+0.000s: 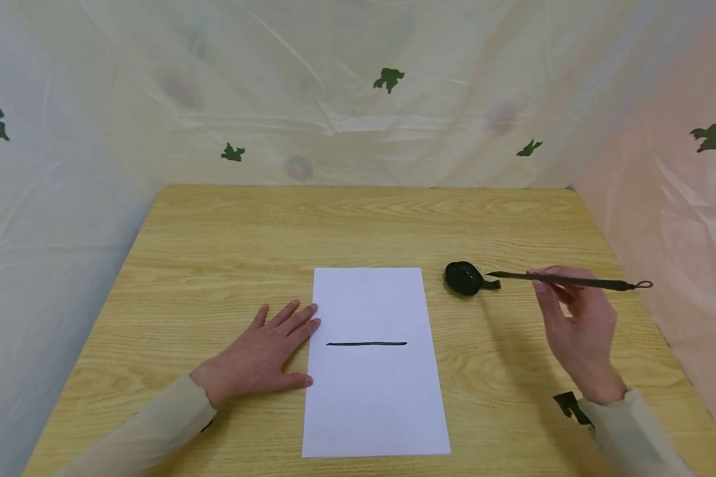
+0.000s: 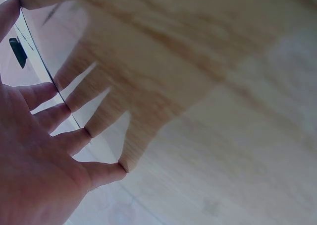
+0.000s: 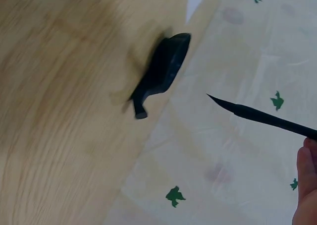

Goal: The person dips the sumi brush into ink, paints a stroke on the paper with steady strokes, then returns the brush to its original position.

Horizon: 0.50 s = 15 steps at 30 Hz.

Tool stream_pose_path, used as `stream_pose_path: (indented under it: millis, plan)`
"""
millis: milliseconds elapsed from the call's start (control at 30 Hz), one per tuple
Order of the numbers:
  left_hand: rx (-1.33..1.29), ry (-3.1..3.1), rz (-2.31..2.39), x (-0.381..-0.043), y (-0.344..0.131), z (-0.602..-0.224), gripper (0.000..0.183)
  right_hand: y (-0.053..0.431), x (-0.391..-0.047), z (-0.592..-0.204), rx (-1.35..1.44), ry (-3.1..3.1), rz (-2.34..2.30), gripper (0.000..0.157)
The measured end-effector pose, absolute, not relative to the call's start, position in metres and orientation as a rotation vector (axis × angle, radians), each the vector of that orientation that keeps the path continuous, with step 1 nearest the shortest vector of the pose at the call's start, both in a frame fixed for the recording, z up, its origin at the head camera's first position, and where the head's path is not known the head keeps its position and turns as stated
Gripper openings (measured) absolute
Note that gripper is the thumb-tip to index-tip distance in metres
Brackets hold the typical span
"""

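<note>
My right hand [image 1: 579, 324] pinches the shaft of a dark writing brush [image 1: 585, 281], held nearly level above the table with its tip to the left. Just left of that tip sits a small black ink dish [image 1: 463, 278] with a short handle. In the right wrist view the brush [image 3: 267, 118] ends in a pointed black tip, apart from the dish [image 3: 166, 66]. White paper [image 1: 370, 411] lies in the middle, bearing one horizontal black stroke [image 1: 366, 344]. My left hand [image 1: 262, 358] lies with fingers spread, its fingertips on the paper's left edge.
The wood-grain table [image 1: 227, 232] reaches back to a pale curtain [image 1: 334, 99] with green leaf-like patches. More sheeting [image 1: 680, 218] hangs along the right side. A black object [image 1: 573, 407] is at the right wrist.
</note>
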State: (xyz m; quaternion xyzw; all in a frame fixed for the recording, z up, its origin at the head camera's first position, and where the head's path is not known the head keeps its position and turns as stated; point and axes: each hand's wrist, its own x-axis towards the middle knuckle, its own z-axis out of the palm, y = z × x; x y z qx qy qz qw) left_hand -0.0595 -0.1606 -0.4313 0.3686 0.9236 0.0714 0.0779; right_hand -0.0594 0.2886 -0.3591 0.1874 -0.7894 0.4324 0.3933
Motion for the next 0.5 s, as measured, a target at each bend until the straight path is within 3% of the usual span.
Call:
stream_pose_path:
  millis: [133, 367, 500]
  plan:
    - [1.11, 2.77, 0.206, -0.06, -0.161, -0.431, 0.092, 0.297, -0.064, -0.366, 0.565, -2.026, 0.999, 0.02]
    - [1.11, 2.764, 0.218, -0.06, -0.161, -0.431, 0.091, 0.311, -0.067, -0.377, 0.805, -2.12, 0.636, 0.036]
    - [1.115, 2.767, 0.223, -0.06, -0.161, -0.432, 0.092, 0.317, -0.067, -0.382, 0.952, -2.187, 0.37, 0.034]
